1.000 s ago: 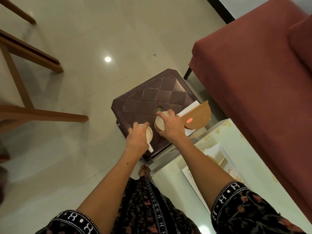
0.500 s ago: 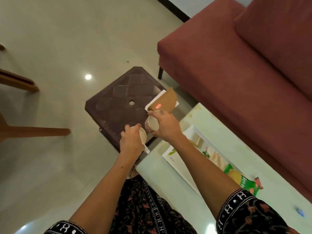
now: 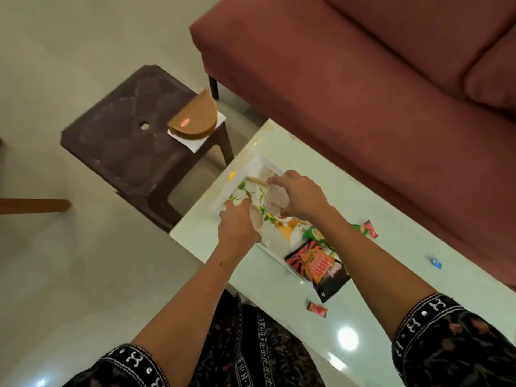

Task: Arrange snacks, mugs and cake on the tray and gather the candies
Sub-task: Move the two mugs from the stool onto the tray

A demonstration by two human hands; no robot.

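left hand [image 3: 237, 224]: curled round a pale mug [image 3: 255, 220] over the tray [image 3: 252, 166]
right hand [image 3: 300, 195]: grips second mug [image 3: 276, 198], above tray
handling: likely ceramic, fragile; hold by body

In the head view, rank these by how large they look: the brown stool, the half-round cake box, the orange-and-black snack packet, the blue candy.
1. brown stool
2. half-round cake box and orange-and-black snack packet: look about alike, and the packet lies nearer the camera, so unranked
3. blue candy
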